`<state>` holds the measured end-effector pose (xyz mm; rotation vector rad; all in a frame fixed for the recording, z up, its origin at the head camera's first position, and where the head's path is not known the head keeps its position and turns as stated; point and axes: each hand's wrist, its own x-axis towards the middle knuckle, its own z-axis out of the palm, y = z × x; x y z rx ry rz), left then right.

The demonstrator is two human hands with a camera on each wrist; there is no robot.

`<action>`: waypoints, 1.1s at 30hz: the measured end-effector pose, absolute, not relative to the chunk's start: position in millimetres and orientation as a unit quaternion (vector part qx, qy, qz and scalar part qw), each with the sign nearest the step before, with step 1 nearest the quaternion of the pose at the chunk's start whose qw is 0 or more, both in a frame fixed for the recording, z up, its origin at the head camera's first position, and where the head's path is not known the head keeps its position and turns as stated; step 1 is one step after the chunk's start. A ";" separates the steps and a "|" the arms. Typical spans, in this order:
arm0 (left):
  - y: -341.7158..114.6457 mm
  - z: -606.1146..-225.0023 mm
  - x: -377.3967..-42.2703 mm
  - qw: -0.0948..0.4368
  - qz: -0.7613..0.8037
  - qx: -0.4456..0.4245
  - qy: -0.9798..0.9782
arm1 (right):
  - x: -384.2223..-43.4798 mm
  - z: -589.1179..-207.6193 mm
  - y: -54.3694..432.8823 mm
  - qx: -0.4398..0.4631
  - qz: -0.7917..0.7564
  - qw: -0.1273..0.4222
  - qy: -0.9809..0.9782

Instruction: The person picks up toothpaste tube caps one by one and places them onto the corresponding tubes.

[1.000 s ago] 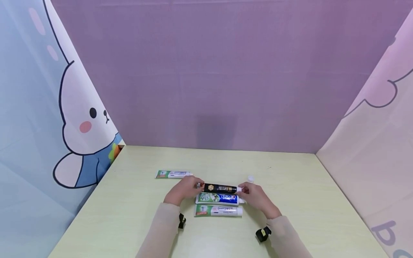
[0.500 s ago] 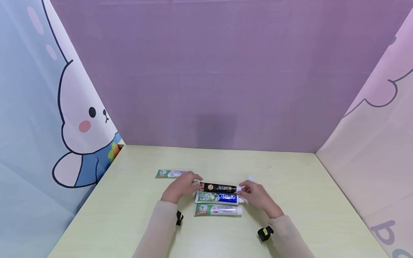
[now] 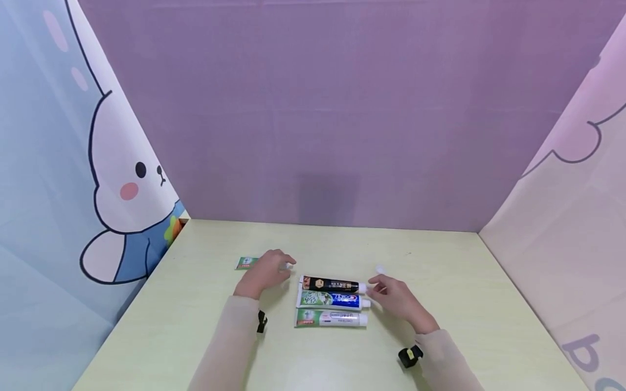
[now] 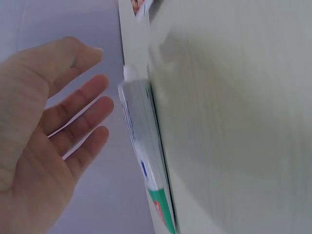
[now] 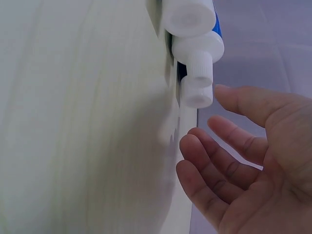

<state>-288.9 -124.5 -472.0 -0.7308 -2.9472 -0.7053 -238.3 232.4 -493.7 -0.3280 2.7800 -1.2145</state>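
Note:
Three toothpaste tubes lie side by side with caps to the right: a black toothpaste tube [image 3: 332, 284] at the back, a blue-and-green toothpaste tube [image 3: 330, 300] in the middle, a green-and-white toothpaste tube [image 3: 330, 319] in front. Farther back on the left, another green-and-white toothpaste tube [image 4: 141, 131] is partly hidden in the head view by my left hand [image 3: 266, 273]. That hand hovers over it, fingers spread and holding nothing. My right hand [image 3: 393, 296] is beside the black tube's white cap [image 5: 197, 95], its fingers loosely bent and apart from it.
A small white cap-like piece [image 3: 380, 269] lies on the table behind my right hand. The pale wooden table [image 3: 440, 282] ends at a purple backdrop [image 3: 342, 136]. Printed cloth panels [image 3: 49, 190] flank it.
My left hand has let go of the black tube's end and moved left and back toward the far tube. The right hand has released the black tube's cap and shifted slightly right.

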 end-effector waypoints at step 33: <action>-166.6 -493.4 -316.4 0.000 -0.156 -0.184 -0.971 | -229.1 -488.5 248.9 -0.114 -0.409 0.058 0.904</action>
